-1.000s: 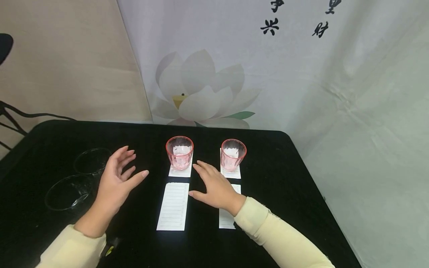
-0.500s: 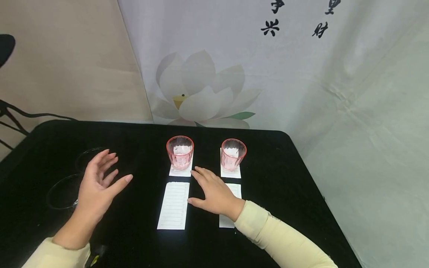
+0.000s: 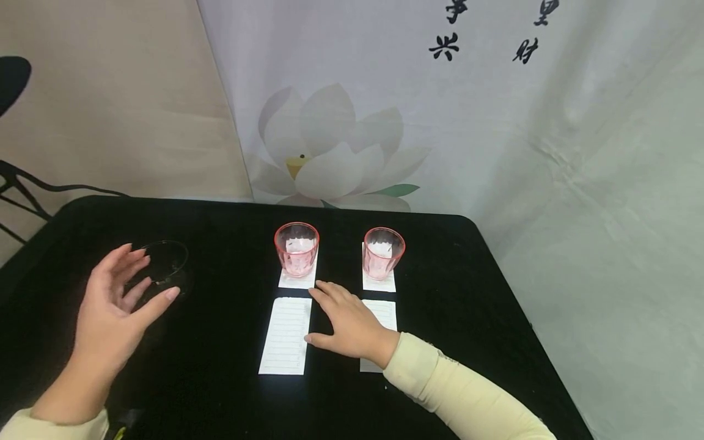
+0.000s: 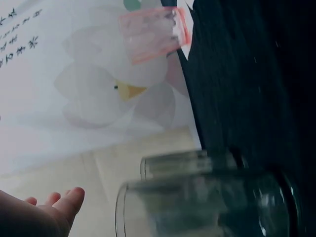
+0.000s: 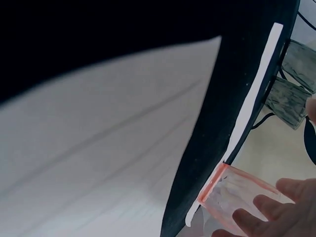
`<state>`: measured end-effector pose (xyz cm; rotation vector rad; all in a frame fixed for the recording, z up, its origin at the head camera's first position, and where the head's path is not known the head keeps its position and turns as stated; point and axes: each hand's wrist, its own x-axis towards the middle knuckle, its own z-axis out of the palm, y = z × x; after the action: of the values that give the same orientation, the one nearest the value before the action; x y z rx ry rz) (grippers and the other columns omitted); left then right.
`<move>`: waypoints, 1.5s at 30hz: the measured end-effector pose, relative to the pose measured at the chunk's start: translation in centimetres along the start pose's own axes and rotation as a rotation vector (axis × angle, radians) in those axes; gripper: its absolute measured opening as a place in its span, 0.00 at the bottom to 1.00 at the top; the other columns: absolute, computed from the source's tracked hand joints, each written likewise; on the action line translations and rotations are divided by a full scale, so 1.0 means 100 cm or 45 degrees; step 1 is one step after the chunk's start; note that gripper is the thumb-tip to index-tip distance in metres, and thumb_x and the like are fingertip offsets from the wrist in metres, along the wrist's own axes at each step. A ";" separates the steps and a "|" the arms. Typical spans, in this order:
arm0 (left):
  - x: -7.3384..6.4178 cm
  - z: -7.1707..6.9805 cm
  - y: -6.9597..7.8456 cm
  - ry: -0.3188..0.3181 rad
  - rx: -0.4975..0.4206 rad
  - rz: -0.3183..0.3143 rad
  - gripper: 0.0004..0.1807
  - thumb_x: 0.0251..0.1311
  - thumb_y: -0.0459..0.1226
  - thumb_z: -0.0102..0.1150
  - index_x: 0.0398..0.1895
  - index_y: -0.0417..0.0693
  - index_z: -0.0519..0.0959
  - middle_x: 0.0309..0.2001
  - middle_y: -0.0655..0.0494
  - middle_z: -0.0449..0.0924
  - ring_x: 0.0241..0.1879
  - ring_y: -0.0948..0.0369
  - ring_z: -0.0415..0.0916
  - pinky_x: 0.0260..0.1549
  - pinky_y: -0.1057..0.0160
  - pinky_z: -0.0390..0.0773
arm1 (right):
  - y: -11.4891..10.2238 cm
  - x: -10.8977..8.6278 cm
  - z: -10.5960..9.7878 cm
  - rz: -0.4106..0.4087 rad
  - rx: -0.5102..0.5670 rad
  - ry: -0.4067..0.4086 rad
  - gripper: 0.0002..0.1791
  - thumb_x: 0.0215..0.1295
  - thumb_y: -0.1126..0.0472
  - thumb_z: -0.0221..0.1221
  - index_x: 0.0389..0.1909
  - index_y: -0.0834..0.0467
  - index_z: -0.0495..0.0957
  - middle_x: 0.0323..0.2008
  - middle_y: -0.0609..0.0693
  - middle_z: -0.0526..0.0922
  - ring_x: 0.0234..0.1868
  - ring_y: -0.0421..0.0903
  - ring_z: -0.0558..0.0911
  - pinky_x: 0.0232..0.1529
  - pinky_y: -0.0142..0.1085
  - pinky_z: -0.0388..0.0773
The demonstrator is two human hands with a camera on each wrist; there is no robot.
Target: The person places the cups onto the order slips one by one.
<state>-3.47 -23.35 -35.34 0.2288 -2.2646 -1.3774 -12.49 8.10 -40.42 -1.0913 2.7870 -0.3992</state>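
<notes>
My left hand (image 3: 112,305) is over the left side of the table, fingers loosely bent, thumb apart, holding nothing. Beside it are two clear glasses (image 4: 207,207), upright on the table in the left wrist view; in the head view the rim of one clear glass (image 3: 170,260) shows past the fingers, and the other is hidden behind the hand. Two pink-rimmed glasses, one on the left (image 3: 297,249) and one on the right (image 3: 383,253), stand on white paper slips. My right hand (image 3: 349,321) extends over the paper between them, fingers spread and relaxed, nothing gripped.
A lined paper slip (image 3: 285,336) lies in front of the left pink glass; another slip (image 3: 381,311) is partly under the right forearm in view. A black cloth (image 3: 451,293) covers the table. A printed curtain (image 3: 341,146) hangs behind its far edge.
My left hand has moved left and slightly down, across the clear glasses, uncovering the rim of the farther one. The right hand has shifted slightly down. The pink glasses stay put.
</notes>
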 end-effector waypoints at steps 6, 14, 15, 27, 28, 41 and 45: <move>0.000 -0.014 -0.010 0.073 0.064 -0.016 0.48 0.56 0.25 0.61 0.75 0.54 0.47 0.71 0.46 0.54 0.70 0.67 0.53 0.61 0.82 0.58 | -0.002 0.001 0.002 -0.007 -0.034 -0.028 0.44 0.60 0.38 0.60 0.73 0.53 0.58 0.74 0.50 0.57 0.73 0.50 0.57 0.70 0.49 0.61; 0.002 -0.027 -0.050 0.199 0.158 -0.066 0.51 0.53 0.27 0.66 0.75 0.62 0.47 0.73 0.55 0.52 0.71 0.66 0.50 0.68 0.71 0.54 | -0.003 0.001 0.005 -0.012 -0.050 -0.069 0.45 0.59 0.37 0.60 0.73 0.52 0.58 0.74 0.50 0.56 0.73 0.50 0.57 0.69 0.51 0.61; 0.002 -0.029 -0.054 0.214 0.179 -0.076 0.51 0.53 0.28 0.66 0.75 0.62 0.47 0.73 0.56 0.52 0.71 0.66 0.50 0.68 0.71 0.54 | -0.003 0.001 0.005 -0.011 -0.051 -0.073 0.45 0.59 0.37 0.60 0.73 0.52 0.58 0.74 0.50 0.56 0.73 0.50 0.57 0.69 0.51 0.61; 0.008 -0.047 -0.121 0.193 0.235 -0.187 0.57 0.52 0.34 0.70 0.75 0.69 0.41 0.76 0.55 0.45 0.75 0.62 0.40 0.73 0.53 0.45 | -0.006 0.001 0.009 -0.003 -0.091 -0.096 0.47 0.56 0.35 0.62 0.72 0.52 0.59 0.74 0.51 0.56 0.74 0.52 0.56 0.69 0.52 0.62; 0.009 -0.048 -0.129 0.175 0.241 -0.185 0.58 0.51 0.35 0.71 0.75 0.70 0.40 0.76 0.55 0.44 0.75 0.61 0.39 0.73 0.52 0.44 | -0.006 0.001 0.010 -0.006 -0.092 -0.100 0.47 0.56 0.35 0.62 0.72 0.53 0.59 0.74 0.51 0.56 0.74 0.52 0.56 0.69 0.52 0.62; 0.009 -0.055 -0.180 -0.049 0.194 -0.149 0.64 0.49 0.36 0.74 0.76 0.70 0.34 0.77 0.52 0.37 0.75 0.60 0.34 0.67 0.34 0.34 | -0.005 0.001 0.015 -0.020 -0.141 -0.165 0.47 0.56 0.32 0.60 0.72 0.51 0.59 0.75 0.49 0.54 0.74 0.52 0.55 0.68 0.54 0.62; 0.008 -0.055 -0.180 -0.094 0.176 -0.158 0.64 0.49 0.36 0.73 0.76 0.70 0.32 0.77 0.54 0.36 0.75 0.61 0.34 0.67 0.33 0.35 | -0.004 0.001 0.015 -0.038 -0.166 -0.185 0.48 0.56 0.31 0.59 0.73 0.50 0.58 0.75 0.48 0.54 0.74 0.52 0.54 0.68 0.56 0.61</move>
<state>-3.38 -36.68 -48.66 0.3757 -2.4461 -1.3105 -11.94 7.44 -41.74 -1.1407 2.7029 -0.1365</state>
